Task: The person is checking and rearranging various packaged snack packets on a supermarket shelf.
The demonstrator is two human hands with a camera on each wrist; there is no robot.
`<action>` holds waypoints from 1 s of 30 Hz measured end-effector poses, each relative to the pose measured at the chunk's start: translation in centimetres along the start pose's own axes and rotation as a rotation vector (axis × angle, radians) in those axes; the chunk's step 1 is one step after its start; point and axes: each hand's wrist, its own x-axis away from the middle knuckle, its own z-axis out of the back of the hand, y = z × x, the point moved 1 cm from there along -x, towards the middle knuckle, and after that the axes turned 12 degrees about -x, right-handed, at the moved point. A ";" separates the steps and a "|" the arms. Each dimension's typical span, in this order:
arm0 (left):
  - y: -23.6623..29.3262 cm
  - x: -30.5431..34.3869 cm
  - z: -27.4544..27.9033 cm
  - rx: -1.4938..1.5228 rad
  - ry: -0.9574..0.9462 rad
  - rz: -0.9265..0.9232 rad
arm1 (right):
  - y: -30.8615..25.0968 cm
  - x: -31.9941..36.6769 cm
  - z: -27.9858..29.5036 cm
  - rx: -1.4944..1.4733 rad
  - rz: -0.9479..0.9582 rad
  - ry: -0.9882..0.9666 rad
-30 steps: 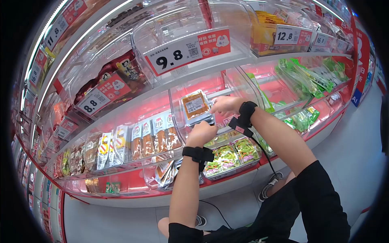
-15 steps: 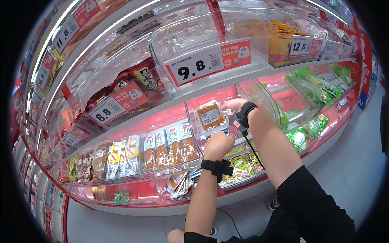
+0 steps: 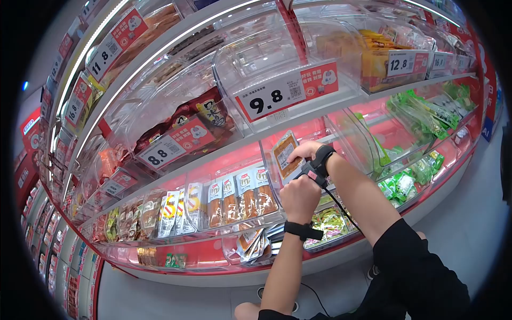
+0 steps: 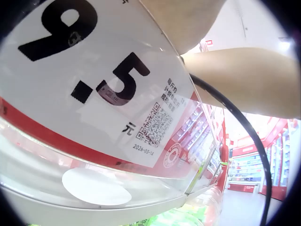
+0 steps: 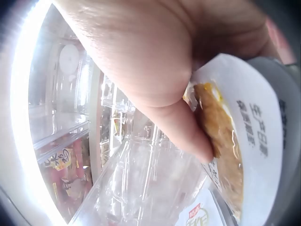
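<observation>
My right hand [image 3: 305,153] pinches a flat clear-and-white packet of brown food [image 3: 284,156] by its right side, thumb across the front. In the right wrist view the thumb [image 5: 186,129] presses on the brown food showing through the film, beside a white printed strip [image 5: 256,122]. The packet is tilted inside a clear bin on the lower shelf. My left hand [image 3: 300,198] is just below it at the bin's front, back of the hand toward me; its fingers are hidden, and I cannot tell what they hold. The left wrist view is filled by a 9.5 price tag [image 4: 108,84].
Left of the packet stand white-topped packets of brown food [image 3: 245,192]. Beneath are a pile of flat packets [image 3: 252,244] and green packets [image 3: 330,221]. Above hangs a shelf edge with a 9.8 tag [image 3: 288,93]. A black cable [image 3: 341,205] trails from the right wrist.
My right hand has moved from the packet's right edge onto its front, and the packet has turned more upright and tilted. The head view has shifted, so the shelves appear farther right.
</observation>
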 end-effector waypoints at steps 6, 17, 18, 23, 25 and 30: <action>-0.2 0.1 -0.3 -0.028 0.082 0.010 | -3.8 6.5 2.4 0.091 0.145 0.229; -1.6 0.5 -0.2 0.466 0.683 -0.152 | -1.3 21.6 3.5 -0.736 0.134 0.039; -1.7 1.1 0.5 0.448 0.720 -0.190 | -0.5 22.5 3.4 -0.772 0.154 -0.034; -1.1 7.5 4.0 1.186 0.040 0.061 | 2.8 28.0 1.2 -0.192 0.898 0.105; -2.6 8.2 1.9 1.822 -0.573 -0.122 | 2.8 30.3 0.5 0.252 1.225 0.193; -2.7 11.3 3.1 2.439 -1.075 0.139 | 1.9 32.5 -0.5 1.111 1.706 0.041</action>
